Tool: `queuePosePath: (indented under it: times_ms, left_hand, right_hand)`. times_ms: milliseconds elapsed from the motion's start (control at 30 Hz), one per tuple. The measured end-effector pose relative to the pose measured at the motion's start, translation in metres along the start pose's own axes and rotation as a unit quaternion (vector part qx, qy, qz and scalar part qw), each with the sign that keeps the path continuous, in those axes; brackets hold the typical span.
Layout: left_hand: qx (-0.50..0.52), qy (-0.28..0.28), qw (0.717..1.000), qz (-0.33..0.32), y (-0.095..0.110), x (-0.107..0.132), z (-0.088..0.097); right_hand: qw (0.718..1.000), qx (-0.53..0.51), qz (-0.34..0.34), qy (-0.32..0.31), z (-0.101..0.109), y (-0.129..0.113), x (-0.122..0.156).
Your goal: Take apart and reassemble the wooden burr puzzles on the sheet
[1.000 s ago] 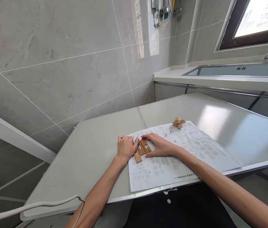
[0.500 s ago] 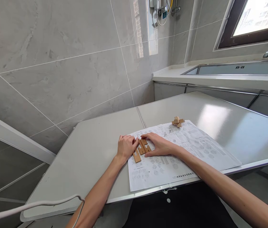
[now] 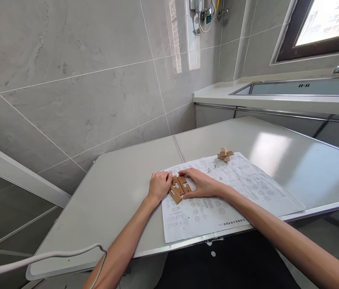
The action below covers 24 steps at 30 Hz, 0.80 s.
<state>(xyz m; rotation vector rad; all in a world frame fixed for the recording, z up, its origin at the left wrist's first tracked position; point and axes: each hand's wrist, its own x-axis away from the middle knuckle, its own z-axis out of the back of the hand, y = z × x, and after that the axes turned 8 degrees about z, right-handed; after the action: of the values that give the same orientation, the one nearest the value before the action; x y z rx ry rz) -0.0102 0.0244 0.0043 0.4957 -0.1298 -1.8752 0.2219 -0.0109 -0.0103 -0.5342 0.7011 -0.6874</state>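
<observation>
Several flat, notched wooden puzzle pieces lie side by side on a printed sheet [image 3: 199, 228] of diagrams. My right hand [image 3: 197, 182] spans the right notched wooden piece [image 3: 186, 187], fingers at its far end and thumb at its near end. Beside that is the middle notched piece [image 3: 176, 185]. The left wooden piece [image 3: 175, 197] sits at a slant, its near end turned toward the others. My left hand [image 3: 159, 185] is curled at this piece's far end, thumb and fingertips against it; the exact grip is partly hidden.
An interlocked wooden block puzzle [image 3: 225, 154] stands at the sheet's far edge. The sheet lies on a pale glossy table [image 3: 121, 184] against a grey tiled wall. A white cable [image 3: 51, 257] crosses the near left corner. A sink [image 3: 292, 86] is behind at right.
The left wooden piece has swung round, its near end shifting right toward the other pieces. My left hand has moved slightly left. My right hand stays in place.
</observation>
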Motion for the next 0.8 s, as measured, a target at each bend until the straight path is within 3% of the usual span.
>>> queuePosePath:
  times_ms: [200,467,600,800]
  left_hand:
    - [0.044,-0.004,0.999,0.019,-0.003,-0.003,0.000]
    - [0.198,-0.050,0.975,0.088,-0.005,-0.006,0.002]
    - [0.295,-0.028,0.939,0.176,-0.008,-0.009,0.005]
    - [0.456,-0.012,0.844,0.280,-0.015,-0.011,0.010]
  right_hand:
    - [1.000,-0.005,-0.001,-0.004,0.000,0.000,-0.001]
    - [1.000,-0.009,-0.003,-0.006,0.000,0.000,0.000]
    - [1.000,-0.018,-0.009,-0.005,0.000,0.000,0.000]
    - [0.998,-0.056,-0.036,0.016,-0.002,0.004,0.002]
